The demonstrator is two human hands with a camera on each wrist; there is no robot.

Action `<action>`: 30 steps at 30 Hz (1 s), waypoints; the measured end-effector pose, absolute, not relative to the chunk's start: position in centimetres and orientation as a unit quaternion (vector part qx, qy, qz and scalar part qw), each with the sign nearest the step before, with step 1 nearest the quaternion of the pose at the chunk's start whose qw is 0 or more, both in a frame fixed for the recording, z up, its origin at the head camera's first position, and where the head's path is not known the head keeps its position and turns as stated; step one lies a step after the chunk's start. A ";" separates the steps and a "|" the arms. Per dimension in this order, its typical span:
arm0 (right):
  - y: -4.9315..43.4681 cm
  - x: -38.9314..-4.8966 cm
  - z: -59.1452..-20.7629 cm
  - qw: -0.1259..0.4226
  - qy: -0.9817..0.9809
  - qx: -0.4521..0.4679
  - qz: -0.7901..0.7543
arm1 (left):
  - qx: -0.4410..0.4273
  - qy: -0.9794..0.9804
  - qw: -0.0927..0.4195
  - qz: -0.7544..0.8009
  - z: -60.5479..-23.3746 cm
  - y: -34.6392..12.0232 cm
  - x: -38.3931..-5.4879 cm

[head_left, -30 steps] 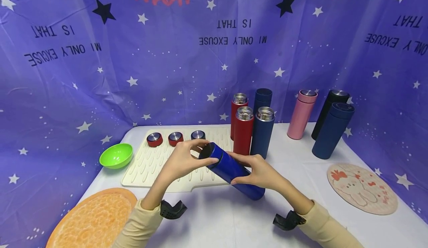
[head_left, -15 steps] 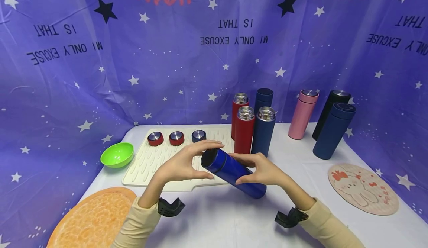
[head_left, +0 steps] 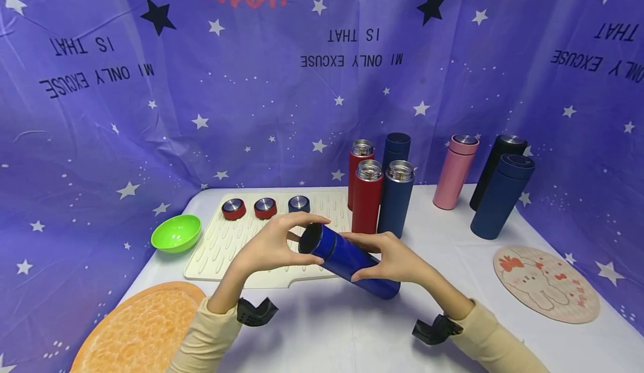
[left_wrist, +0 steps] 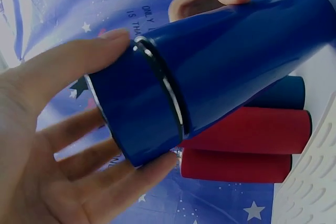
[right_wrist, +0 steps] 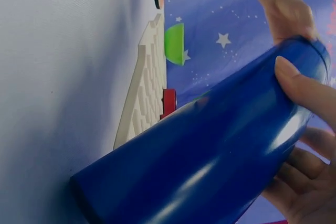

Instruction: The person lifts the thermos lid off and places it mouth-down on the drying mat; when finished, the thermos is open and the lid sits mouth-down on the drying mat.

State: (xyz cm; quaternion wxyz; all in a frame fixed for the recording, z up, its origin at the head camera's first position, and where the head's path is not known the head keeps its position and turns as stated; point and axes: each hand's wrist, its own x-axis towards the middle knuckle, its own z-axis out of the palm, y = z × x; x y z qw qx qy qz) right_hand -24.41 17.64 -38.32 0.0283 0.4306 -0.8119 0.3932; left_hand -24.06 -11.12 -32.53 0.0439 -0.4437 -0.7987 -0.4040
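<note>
A glossy blue thermos bottle [head_left: 359,267] tilts over the white table, its lid end up and to the left. My right hand [head_left: 394,256] grips it round the middle, thumb on the near side, as the right wrist view [right_wrist: 310,129] also shows. At the upper end my left hand [head_left: 276,243] has the blue lid [left_wrist: 126,106] between thumb and fingers. A dark ring with a silver edge runs between lid and body in the left wrist view. The lid's dark top faces the left palm.
Two lidless red bottles [head_left: 367,205] and a lidless navy one [head_left: 396,205] stand behind. Two red lids [head_left: 233,209] and a navy lid [head_left: 299,205] lie on a cream draining mat [head_left: 221,250]. Capped bottles [head_left: 455,177] stand right; a green bowl [head_left: 176,234] left; round mats [head_left: 545,284] at both sides.
My left hand's fingers spread off the lid half a second ago and have closed in on it again. The bottle shifted only slightly, with the right hand's hold kept.
</note>
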 end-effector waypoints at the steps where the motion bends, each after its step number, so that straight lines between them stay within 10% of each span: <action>1: 17.5 -24.4 -38.3 0.034 -0.813 0.432 0.389 | -0.428 -0.806 0.046 -0.405 -32.6 -11.1 -24.0; 9: 16.9 -23.9 -38.4 0.062 -0.815 0.434 0.378 | -0.341 -0.854 0.068 -0.388 -32.8 -10.9 -23.8; 30: 18.4 -25.3 -38.6 -0.006 -0.797 0.428 0.426 | -0.478 -0.779 0.041 -0.404 -32.6 -11.4 -24.4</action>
